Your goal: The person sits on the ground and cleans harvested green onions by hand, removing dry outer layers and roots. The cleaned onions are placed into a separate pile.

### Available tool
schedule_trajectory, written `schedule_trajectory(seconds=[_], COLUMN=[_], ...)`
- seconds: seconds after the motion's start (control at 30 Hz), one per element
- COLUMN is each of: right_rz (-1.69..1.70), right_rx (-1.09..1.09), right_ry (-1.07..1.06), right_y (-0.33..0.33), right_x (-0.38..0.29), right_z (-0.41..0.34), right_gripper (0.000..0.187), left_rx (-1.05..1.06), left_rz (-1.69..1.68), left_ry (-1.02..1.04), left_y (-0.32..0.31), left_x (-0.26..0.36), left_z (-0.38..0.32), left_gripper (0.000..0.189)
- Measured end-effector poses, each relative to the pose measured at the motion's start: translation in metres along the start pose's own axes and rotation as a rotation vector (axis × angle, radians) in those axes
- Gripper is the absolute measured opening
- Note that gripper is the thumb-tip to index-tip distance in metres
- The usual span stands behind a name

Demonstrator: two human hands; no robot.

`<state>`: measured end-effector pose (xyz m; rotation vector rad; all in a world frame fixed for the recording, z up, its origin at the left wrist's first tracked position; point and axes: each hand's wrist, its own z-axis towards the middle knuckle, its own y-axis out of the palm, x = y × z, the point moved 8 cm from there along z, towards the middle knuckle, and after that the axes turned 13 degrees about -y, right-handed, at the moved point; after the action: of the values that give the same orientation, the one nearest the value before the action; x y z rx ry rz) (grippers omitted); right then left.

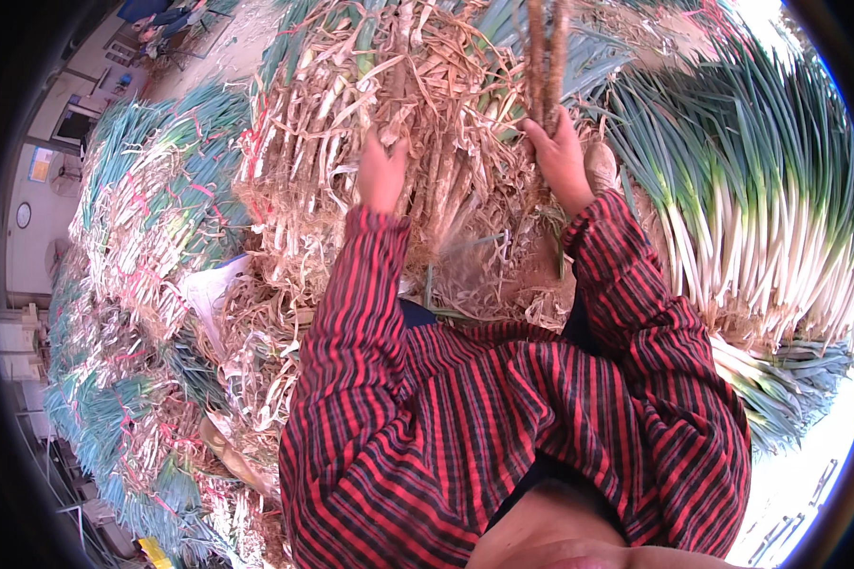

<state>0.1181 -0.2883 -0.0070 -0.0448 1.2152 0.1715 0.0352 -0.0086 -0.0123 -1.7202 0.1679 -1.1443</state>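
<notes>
My right hand (561, 158) grips a few upright green onion stalks (543, 67) in dry brown skins. Blurred by motion, my left hand (382, 174) is at the near side of a heap of untrimmed green onions (306, 135). Its thumb and fingers are beside a husk-covered stalk, but whether they close on it is unclear. Dry, papery leaves (452, 67) cover much of this heap, whose root ends point towards me. To the right of my right hand lies a row of cleaned green onions (740, 213) with white shanks and green tops.
Red-tied bundles of green onions (156, 206) are piled along the left. A white sheet or bag (215, 288) lies among husks. The toe of a shoe (601, 167) shows by my right wrist. More green onions (790, 387) lie at lower right. A wall clock (23, 215) hangs far left.
</notes>
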Motion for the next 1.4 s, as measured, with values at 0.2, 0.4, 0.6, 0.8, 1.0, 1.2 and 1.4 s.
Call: schedule_trajectory(seconds=[0.2, 0.4, 0.6, 0.8, 1.0, 1.2, 1.4], right_rz=[0.261, 0.377, 0.423, 1.043, 0.722, 0.390, 0.326], right_rx=[-0.208, -0.283, -0.250, -0.376, -0.140, -0.195, -0.292], right_ry=[0.315, 0.478, 0.401, 0.476, 0.442, 0.411, 0.442], right_y=[0.038, 0.053, -0.011, -0.007, -0.005, 0.028, 0.058], right_x=[0.029, 0.026, -0.009, -0.013, 0.011, 0.026, 0.029], right_z=[-0.019, -0.042, -0.003, -0.021, -0.024, -0.061, -0.090], right_gripper=[0.040, 0.042, 0.024, 0.013, 0.022, 0.018, 0.010], left_rx=[-0.171, -0.106, -0.365, 0.092, -0.142, -0.482, 0.058], left_rz=[-0.386, -0.131, -0.001, 0.214, 0.142, -0.500, -0.011], left_ry=[0.122, 0.292, 0.396, 0.073, -0.159, -0.308, 0.159], left_y=[0.033, 0.067, 0.106, 0.093, 0.119, 0.123, 0.060], left_x=[0.073, 0.077, 0.005, -0.072, -0.108, -0.106, -0.040], left_z=[-0.048, -0.147, -0.163, -0.101, -0.081, -0.085, -0.117], left_gripper=[0.038, 0.025, 0.023, 0.030, 0.033, 0.037, 0.028])
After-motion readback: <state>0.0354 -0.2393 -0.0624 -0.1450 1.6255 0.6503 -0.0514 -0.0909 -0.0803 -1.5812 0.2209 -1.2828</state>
